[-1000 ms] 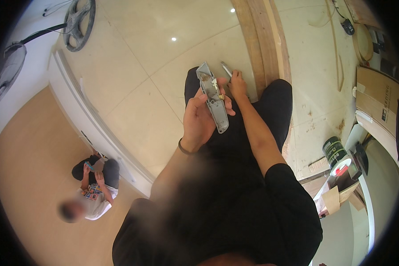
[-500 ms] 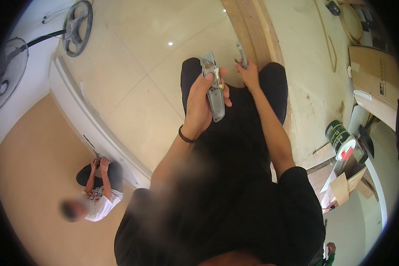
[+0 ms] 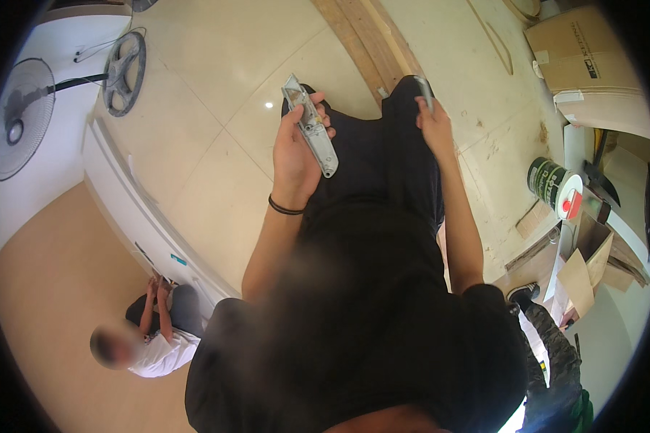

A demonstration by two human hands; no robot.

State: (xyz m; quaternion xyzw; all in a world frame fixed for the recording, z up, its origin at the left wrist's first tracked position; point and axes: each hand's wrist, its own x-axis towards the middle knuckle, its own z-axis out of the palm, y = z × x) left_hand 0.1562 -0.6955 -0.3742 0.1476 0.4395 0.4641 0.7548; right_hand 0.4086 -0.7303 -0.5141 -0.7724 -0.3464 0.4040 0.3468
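My left hand [image 3: 294, 157] is closed around a grey metal utility knife [image 3: 318, 137], its inner side turned up and its upper end tilted to the left. The thumb presses on the knife's body while the other fingers curl behind it. Over my right knee, my right hand [image 3: 436, 130] grips a slim grey piece [image 3: 426, 94] that points upward; it looks like the other half of a knife casing, but blur hides the detail. The two hands are well apart, above my dark trousers [image 3: 361, 148].
Wooden boards [image 3: 361, 36] lie on the tiled floor beyond my knees. A fan [image 3: 22, 119] and a long white panel [image 3: 152, 216] are at left, by a seated person [image 3: 162, 353]. A green tin [image 3: 545, 180], cardboard box [image 3: 588, 47] and another person's leg [image 3: 552, 346] are at right.
My left hand has shifted left with the knife. My right hand has moved right, away from it, carrying the grey piece. A person's leg now shows at lower right.
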